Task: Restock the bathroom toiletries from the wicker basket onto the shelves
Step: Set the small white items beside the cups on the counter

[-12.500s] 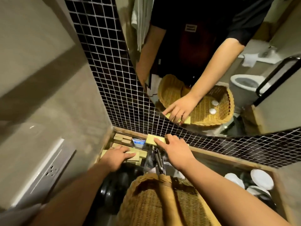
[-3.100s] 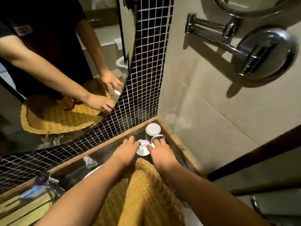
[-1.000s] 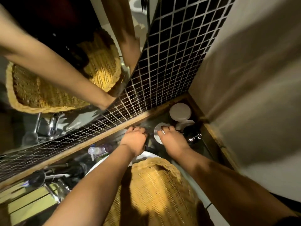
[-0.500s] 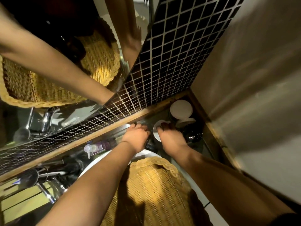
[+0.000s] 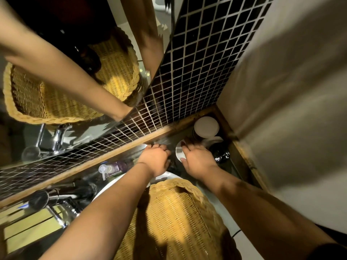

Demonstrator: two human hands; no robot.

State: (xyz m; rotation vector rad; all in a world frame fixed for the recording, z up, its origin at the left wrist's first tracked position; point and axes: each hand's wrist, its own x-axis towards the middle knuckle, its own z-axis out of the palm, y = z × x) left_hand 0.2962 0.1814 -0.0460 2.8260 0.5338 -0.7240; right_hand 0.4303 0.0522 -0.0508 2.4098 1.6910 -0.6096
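Observation:
The wicker basket (image 5: 174, 222) sits low in view, between my forearms and over the white basin. My right hand (image 5: 197, 159) reaches into the counter's back right corner, and its thumb and fingers pinch a round white lid (image 5: 179, 151). Behind it stand a white-lidded jar (image 5: 206, 126), a second white lid (image 5: 214, 140) and a dark glass (image 5: 220, 153). My left hand (image 5: 154, 158) lies knuckles up beside the right, its fingers curled down at the wooden ledge (image 5: 120, 149). Whatever is under those fingers is hidden.
A pump bottle (image 5: 110, 168) lies left of my left hand and a chrome tap (image 5: 54, 197) stands further left. Yellow boxes (image 5: 32, 228) sit at the lower left. The black mosaic wall (image 5: 197, 72), a mirror (image 5: 65, 81) and the grey side wall (image 5: 291, 109) close the corner.
The view has tipped slightly. Both hands have stayed in the back right corner, the right still on the white lid and the left curled beside it.

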